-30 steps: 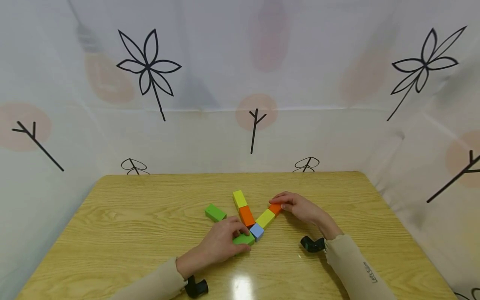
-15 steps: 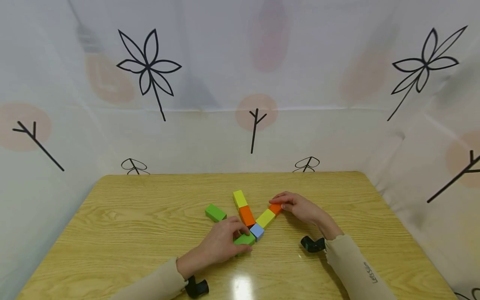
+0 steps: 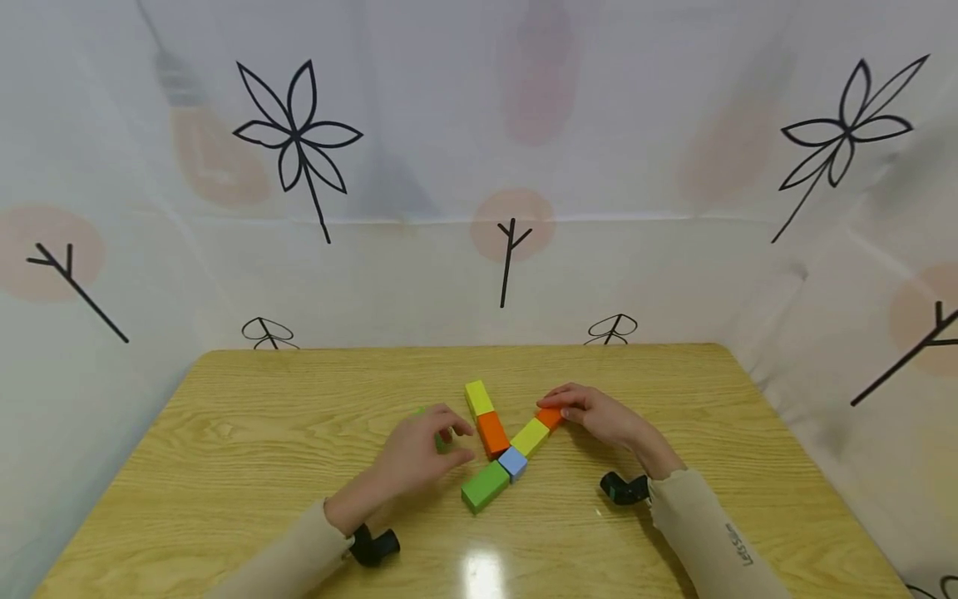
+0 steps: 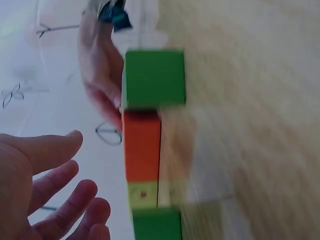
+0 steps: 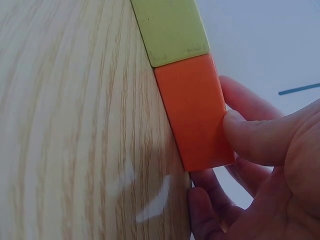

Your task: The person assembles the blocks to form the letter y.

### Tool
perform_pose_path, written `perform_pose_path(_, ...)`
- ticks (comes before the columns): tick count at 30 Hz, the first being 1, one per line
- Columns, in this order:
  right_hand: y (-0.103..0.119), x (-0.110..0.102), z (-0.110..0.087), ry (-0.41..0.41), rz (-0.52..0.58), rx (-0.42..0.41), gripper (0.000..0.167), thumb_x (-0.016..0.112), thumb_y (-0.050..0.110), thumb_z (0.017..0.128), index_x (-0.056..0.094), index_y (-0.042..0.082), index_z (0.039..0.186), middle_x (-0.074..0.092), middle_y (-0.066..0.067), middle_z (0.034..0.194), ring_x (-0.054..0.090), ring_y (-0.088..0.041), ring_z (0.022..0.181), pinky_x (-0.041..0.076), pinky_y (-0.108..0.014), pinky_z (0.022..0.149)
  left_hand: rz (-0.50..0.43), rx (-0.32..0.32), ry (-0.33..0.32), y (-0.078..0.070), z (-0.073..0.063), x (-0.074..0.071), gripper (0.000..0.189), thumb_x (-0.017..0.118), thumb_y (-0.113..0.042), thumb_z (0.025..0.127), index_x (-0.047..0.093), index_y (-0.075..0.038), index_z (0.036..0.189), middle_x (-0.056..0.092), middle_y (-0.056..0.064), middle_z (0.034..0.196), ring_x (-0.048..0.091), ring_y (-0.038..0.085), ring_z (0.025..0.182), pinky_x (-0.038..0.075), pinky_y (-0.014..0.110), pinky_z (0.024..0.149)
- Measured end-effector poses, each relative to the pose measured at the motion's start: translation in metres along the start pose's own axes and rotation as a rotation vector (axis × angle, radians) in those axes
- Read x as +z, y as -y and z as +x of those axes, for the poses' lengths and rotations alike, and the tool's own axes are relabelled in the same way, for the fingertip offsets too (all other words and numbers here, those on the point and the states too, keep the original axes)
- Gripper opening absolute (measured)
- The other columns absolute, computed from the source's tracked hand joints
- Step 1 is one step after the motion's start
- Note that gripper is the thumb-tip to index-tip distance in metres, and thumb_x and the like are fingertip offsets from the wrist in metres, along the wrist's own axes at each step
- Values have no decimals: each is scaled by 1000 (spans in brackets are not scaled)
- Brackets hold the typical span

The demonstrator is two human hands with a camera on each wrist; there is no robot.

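My right hand [image 3: 602, 413] pinches an orange block [image 5: 192, 115] at the far end of a slanting row. Down that row come a yellow block [image 3: 530, 438], a light blue cube [image 3: 513, 462] and a green block [image 3: 486, 485] at the near end. A second orange block [image 3: 492, 433] and a second yellow block [image 3: 478, 398] form another line running away from the blue cube. Left of the rows, my left hand [image 3: 422, 449] is in the air with nothing in its fingers, thumb apart. It partly covers another green block [image 3: 441, 443] in the head view.
All the blocks lie on a wood-grain table [image 3: 284, 399]. A pale patterned cloth [image 3: 419, 283] closes off the back and both sides. Black wrist-worn devices stick out below the left wrist [image 3: 374, 546] and the right wrist [image 3: 624, 488].
My left hand has let go of the near green block and moved left and away, toward the other green block. The right hand keeps its place on the orange block.
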State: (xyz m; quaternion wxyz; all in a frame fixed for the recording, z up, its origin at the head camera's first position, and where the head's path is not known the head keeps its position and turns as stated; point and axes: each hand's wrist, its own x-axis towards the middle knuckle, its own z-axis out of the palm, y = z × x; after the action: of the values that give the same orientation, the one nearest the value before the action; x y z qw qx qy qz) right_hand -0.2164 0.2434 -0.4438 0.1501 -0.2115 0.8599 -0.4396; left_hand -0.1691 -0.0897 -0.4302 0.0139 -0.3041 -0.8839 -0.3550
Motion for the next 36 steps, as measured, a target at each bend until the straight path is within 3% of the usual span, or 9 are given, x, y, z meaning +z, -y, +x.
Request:
perform_pose_path(4,-2,-1,0,-4,0,3,36,45,-4,103,67,6,129,51,-17,139,42,-42,131,33,-59,109,11,19,-38,18,5,-11,18,78,-19,88,73,-11,104,66,2,102,62,17,83,52,29,71)
perform_pose_path(9,-3,-1,2,-9,-5,3,35,46,-2,103,68,7,128,53,-15,138,41,-42,132,31,-60,110,-32,-36,-59,42,8,-24,18,77,-17,89,73,-10,106,66,3,104,61,19,90,51,35,74)
perform_pose_path(17,-3,-2,2,-14,11,12,36,46,-3,103,69,9,126,54,-14,138,40,-42,134,31,-59,110,-150,-7,67,72,12,-40,24,75,-20,91,71,-10,112,61,0,120,56,28,115,50,49,89)
perform_pose_path(20,-3,-3,2,-12,18,10,35,46,-3,103,69,9,126,54,-15,138,39,-42,134,31,-59,110,-197,14,124,77,12,-43,28,75,-21,91,70,-8,116,60,4,127,55,30,120,48,54,93)
perform_pose_path(25,-4,-3,3,-10,14,4,35,46,-4,102,69,8,127,54,-15,138,40,-42,134,30,-59,110,-250,27,193,79,11,-44,26,75,-17,91,69,-10,115,60,9,130,55,32,120,49,52,95)
perform_pose_path(36,-3,-1,1,-10,8,5,35,46,-4,102,69,7,127,54,-15,138,42,-41,132,31,-59,110,-273,19,232,90,12,-37,19,72,-2,90,72,-14,106,62,7,127,57,28,118,52,41,92)
